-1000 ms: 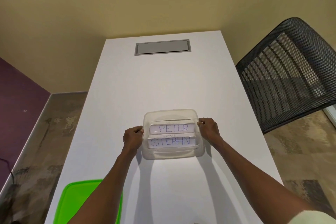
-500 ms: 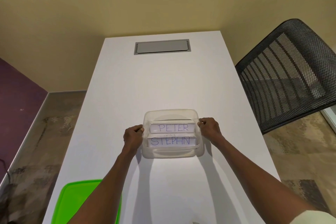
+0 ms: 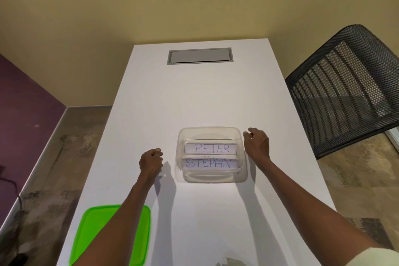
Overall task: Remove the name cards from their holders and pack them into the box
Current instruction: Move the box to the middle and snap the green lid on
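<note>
A clear box (image 3: pixel 210 134) sits on the white table (image 3: pixel 194 97), a little right of the table's middle line and nearer the near end than the far one. Inside it two name cards stand in their holders: PETER (image 3: pixel 211 148) at the far side, STEPHN (image 3: pixel 209 163) just nearer, close against it.

The left hand (image 3: pixel 151 161) is left of the box, apart from it, with bare table between; its fingers are curled into a loose fist and grip nothing. The right hand (image 3: pixel 258 143) is just beside the box's right wall, fingers likewise curled, holding nothing; whether a knuckle touches the wall I cannot tell.

A green lid (image 3: pixel 90 235) lies flat at the near left corner, reaching close to the table's left edge and partly under the left forearm. A grey hatch (image 3: pixel 199 55) is set flush near the far edge.

From the box to the hatch the tabletop is bare across its full width, and bare again between the box and the near edge. The right side of the table beside the box is narrow; a mesh chair (image 3: pixel 347 88) stands off that edge, far right.
</note>
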Motion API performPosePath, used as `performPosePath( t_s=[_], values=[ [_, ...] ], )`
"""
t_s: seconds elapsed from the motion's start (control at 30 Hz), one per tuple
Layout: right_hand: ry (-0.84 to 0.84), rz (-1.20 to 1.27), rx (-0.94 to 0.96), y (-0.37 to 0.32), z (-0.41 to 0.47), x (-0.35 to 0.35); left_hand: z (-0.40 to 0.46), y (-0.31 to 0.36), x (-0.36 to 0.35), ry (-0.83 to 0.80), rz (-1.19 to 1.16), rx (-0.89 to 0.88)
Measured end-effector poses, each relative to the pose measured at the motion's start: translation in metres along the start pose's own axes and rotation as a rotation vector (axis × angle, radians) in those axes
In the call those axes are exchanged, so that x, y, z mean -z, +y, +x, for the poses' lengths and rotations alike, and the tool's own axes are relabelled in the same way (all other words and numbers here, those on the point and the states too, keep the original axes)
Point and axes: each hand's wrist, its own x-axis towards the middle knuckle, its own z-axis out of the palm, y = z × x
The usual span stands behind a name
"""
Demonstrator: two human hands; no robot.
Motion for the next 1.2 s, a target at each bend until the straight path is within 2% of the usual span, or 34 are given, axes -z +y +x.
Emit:
performPosePath(
  t_s=[0.1, 0.3, 0.43, 0.6, 0.7, 0.87, 1.03, 1.2],
  values=[
    [0.101, 0.042, 0.153, -0.015, -0.016, -0.003, -0.001, -0.006, 0.022, 0.038, -0.023, 0.005],
    [0.09, 0.061, 0.458, -0.047, -0.059, -0.034, -0.007, -0.028, 0.072, 0.12, -0.064, 0.031],
    [0.01, 0.081, 0.557, -0.061, -0.097, -0.068, -0.012, -0.05, 0.107, 0.169, -0.025, 0.037],
    [-0.152, 0.008, 0.617, -0.066, -0.145, -0.11, -0.024, -0.077, 0.146, 0.273, 0.222, -0.016],
    [-0.298, -0.027, 0.56, -0.06, -0.17, -0.134, -0.028, -0.092, 0.164, 0.301, 0.33, -0.011],
    [-0.601, -0.181, 0.362, -0.04, -0.202, -0.168, -0.032, -0.122, 0.183, 0.297, 0.368, 0.091],
    [-0.735, -0.311, 0.214, -0.028, -0.225, -0.189, -0.031, -0.145, 0.193, 0.248, 0.591, 0.112],
    [-0.861, -0.365, 0.047, -0.023, -0.246, -0.2, -0.031, -0.166, 0.196, 0.215, 0.605, 0.163]
  ],
)
